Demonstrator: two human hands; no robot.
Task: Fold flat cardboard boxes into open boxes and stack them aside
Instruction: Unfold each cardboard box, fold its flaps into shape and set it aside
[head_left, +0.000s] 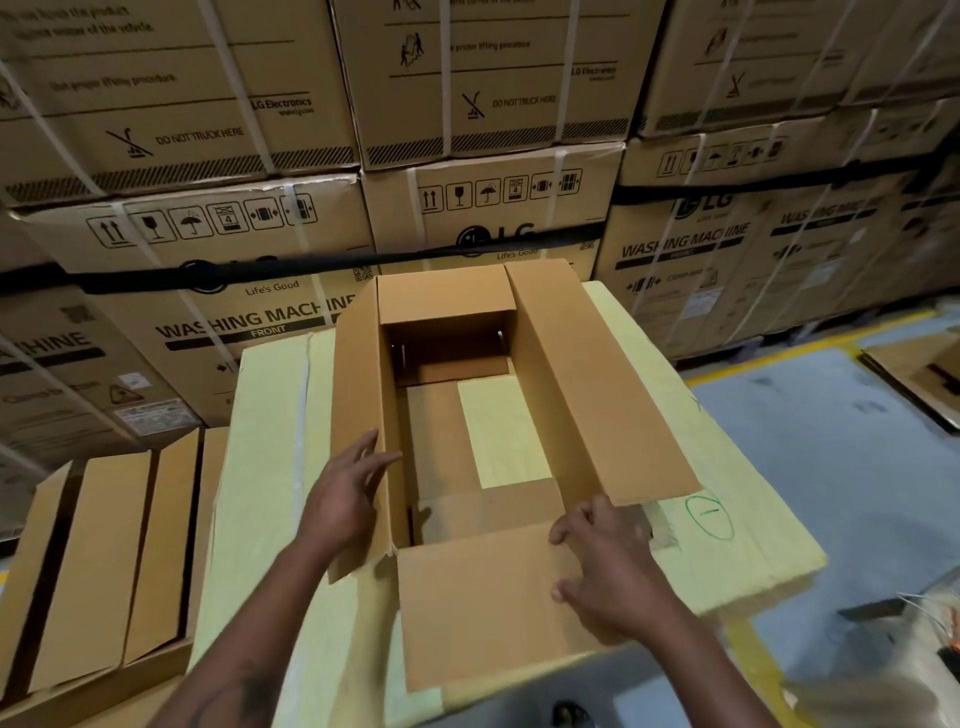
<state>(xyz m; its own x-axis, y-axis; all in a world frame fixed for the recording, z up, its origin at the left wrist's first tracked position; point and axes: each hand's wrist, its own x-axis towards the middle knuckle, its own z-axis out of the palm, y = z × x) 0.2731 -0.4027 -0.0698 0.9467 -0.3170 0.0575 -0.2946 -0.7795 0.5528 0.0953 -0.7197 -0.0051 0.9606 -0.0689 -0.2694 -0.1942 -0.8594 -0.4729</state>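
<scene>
Squaring up a half-folded box on the yellow-green table.

The box (493, 415) stands opened on the table (270, 415), its bottom flaps only partly closed, so table shows through the gap. The left hand (343, 493) rests open-fingered against the left flap; the right hand (602, 561) lies open on the near flap. Next, I judge, the bottom flaps need tucking shut. Finished boxes (98, 561) stand at left, partly cut off.

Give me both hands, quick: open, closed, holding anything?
Left hand: open, fingers on the box left flap.
Right hand: open, resting on the near flap.
</scene>
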